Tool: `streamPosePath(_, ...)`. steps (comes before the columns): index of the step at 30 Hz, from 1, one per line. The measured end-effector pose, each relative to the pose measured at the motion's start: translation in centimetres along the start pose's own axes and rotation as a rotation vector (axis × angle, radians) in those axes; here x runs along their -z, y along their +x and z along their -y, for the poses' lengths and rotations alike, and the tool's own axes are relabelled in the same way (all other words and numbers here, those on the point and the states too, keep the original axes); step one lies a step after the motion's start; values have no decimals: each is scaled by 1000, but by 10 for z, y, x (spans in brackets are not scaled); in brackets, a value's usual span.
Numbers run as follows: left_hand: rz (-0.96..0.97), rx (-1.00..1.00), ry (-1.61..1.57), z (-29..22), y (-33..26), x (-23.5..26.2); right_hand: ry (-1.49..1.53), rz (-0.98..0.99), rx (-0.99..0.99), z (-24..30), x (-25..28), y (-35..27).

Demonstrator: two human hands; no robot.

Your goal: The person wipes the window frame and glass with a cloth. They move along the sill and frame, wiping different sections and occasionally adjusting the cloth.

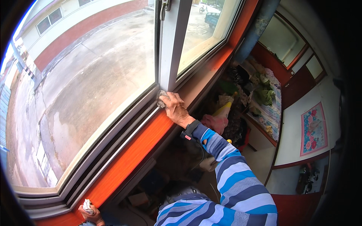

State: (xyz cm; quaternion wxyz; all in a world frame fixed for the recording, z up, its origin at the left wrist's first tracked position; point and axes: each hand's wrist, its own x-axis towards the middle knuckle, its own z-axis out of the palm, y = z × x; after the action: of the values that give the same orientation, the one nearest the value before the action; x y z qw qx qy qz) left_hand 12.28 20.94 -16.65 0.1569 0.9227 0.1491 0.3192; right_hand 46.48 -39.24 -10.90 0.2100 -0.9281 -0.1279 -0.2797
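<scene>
My right hand (174, 108) reaches out to the foot of the upright window frame (171, 45). Its fingers are closed on a crumpled grey rag (161, 99), pressed into the corner where the upright meets the sliding track (120, 137). A striped sleeve and a dark wristband cover that arm. At the lower left, my left hand (91, 216) rests by the orange-brown wooden sill (132, 150), closed round a crumpled white wad, cloth or paper (88, 206). Most of the left forearm is out of the picture.
Glass panes (102, 75) show a concrete yard outside. A window handle (163, 9) sits high on the frame. On the room side, a bed (273, 109) holds piled clothes, and a floral picture (313, 130) hangs on a white panel. Dark clutter lies below the sill.
</scene>
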Motion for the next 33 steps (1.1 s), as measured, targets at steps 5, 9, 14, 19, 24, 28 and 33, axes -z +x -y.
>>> streamPosePath(5,-14,25,-16,-7,2,-1,30,36,-140,-1,8,-6)
streamPosePath(9,-12,24,-52,-6,1,-2,35,-11,-115,3,12,-16)
streamPosePath(14,7,20,20,-1,2,-4,50,-15,-23,18,2,-33)
streamPosePath(19,17,34,-24,-2,4,-5,-17,-57,-40,22,-12,-41)
streamPosePath(24,19,20,-46,-5,6,-5,-54,-88,-29,19,-20,-41)
streamPosePath(28,38,-7,2,-7,10,-4,-82,-117,-15,17,-26,-43)
streamPosePath(33,142,128,-8,-26,27,5,-71,-171,-2,16,-28,-44)
